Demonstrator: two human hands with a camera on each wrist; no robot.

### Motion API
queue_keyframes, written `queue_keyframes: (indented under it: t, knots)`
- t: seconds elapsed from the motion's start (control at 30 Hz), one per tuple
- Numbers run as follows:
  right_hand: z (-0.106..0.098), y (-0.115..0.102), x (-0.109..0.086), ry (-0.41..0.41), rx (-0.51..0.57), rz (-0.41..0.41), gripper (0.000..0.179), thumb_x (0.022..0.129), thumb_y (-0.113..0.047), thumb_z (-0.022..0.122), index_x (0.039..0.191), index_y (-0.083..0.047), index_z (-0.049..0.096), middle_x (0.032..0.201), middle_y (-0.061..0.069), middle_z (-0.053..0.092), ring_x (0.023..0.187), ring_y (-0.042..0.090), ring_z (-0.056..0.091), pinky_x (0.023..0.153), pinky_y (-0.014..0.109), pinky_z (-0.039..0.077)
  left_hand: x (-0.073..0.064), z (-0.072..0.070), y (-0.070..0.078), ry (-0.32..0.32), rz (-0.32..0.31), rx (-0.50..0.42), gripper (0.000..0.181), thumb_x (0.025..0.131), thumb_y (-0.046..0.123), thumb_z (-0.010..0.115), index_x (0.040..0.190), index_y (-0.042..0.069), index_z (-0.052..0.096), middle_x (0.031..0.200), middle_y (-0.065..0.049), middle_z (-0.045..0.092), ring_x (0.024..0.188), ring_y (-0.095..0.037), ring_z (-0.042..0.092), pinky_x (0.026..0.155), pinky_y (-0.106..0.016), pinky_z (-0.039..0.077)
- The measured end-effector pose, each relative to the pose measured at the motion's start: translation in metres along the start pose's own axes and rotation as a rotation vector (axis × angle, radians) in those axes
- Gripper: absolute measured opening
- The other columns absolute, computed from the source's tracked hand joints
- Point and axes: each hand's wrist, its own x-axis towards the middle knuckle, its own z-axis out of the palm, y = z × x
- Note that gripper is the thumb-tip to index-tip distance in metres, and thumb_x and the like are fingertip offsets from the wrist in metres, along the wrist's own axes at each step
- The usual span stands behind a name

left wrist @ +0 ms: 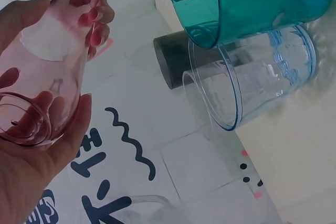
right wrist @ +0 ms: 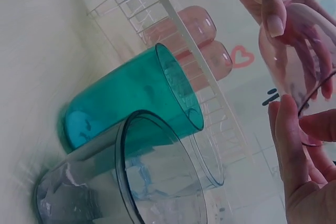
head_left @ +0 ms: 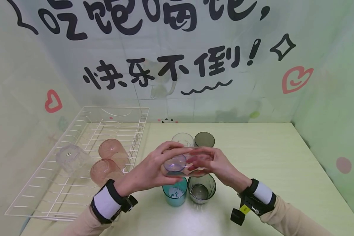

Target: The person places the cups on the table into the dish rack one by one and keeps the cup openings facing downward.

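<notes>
My left hand (head_left: 153, 167) and right hand (head_left: 213, 164) hold a pale pink see-through drinking glass (left wrist: 52, 51) between them, tipped on its side above the table. The left hand's fingers and thumb curl round it near the base, as the left wrist view shows. At the other end, the right hand's fingers and thumb grip it by the rim. Just below stand a teal glass (head_left: 175, 195) and a smoky grey glass (head_left: 202, 189), both mouth up. A clear bluish glass (left wrist: 262, 77) is behind the teal one, partly hidden by the hands in the head view.
A white wire rack (head_left: 59, 193) stands on the left, with two pink glasses (head_left: 113, 149) and a clear glass (head_left: 72, 159) upside down in it. Farther back on the table (head_left: 265, 183) are another clear glass (head_left: 183, 137) and a dark glass (head_left: 204, 139). A printed curtain (head_left: 177, 105) hangs behind.
</notes>
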Motion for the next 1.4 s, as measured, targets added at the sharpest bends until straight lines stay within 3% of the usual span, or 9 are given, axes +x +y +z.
queue_keyframes:
  t: [0.2,0.53,0.73,1.17,1.4]
  knots:
    - [-0.006,0.002,0.000,0.013,-0.021,-0.004,0.036,0.091,-0.001,0.056,0.122,0.015,0.046,0.108,0.026,0.062,0.088,0.025,0.067,0.068,0.042,0.052,-0.007,-0.005,-0.001,0.007,-0.029,0.010,0.071,0.073,0.013,0.081,0.137,0.013,0.049,0.133,-0.007,0.041,0.118,-0.022,0.046,0.088,-0.029,0.045]
    - [-0.013,0.002,-0.001,0.045,-0.032,0.006,0.040,0.088,0.001,0.058,0.121,0.019,0.043,0.108,0.028,0.061,0.085,0.024,0.067,0.071,0.044,0.052,-0.017,-0.018,-0.004,0.027,-0.058,0.069,0.071,0.072,0.015,0.082,0.136,0.014,0.051,0.130,-0.005,0.044,0.117,-0.020,0.047,0.090,-0.034,0.044]
    - [-0.016,0.003,-0.002,0.062,-0.052,-0.007,0.038,0.088,0.001,0.060,0.119,0.018,0.045,0.103,0.019,0.065,0.085,0.024,0.067,0.072,0.043,0.051,-0.023,-0.028,-0.005,0.031,-0.095,0.107,0.073,0.071,0.017,0.083,0.136,0.014,0.051,0.130,-0.003,0.044,0.117,-0.021,0.046,0.089,-0.036,0.044]
    - [-0.018,0.008,-0.003,0.192,-0.173,-0.032,0.028,0.085,0.009,0.055,0.112,0.015,0.052,0.097,0.019,0.066,0.079,0.015,0.066,0.069,0.044,0.052,-0.040,-0.055,0.003,0.060,-0.179,0.239,0.075,0.068,0.016,0.084,0.136,0.017,0.051,0.129,-0.001,0.046,0.108,-0.019,0.050,0.079,-0.030,0.048]
    - [-0.019,0.011,-0.003,0.244,-0.250,-0.063,0.025,0.084,0.012,0.052,0.109,0.013,0.056,0.096,0.023,0.064,0.076,0.014,0.065,0.065,0.038,0.053,-0.050,-0.071,0.005,0.087,-0.169,0.301,0.075,0.065,0.017,0.084,0.133,0.018,0.053,0.126,0.000,0.048,0.109,-0.020,0.048,0.077,-0.034,0.046]
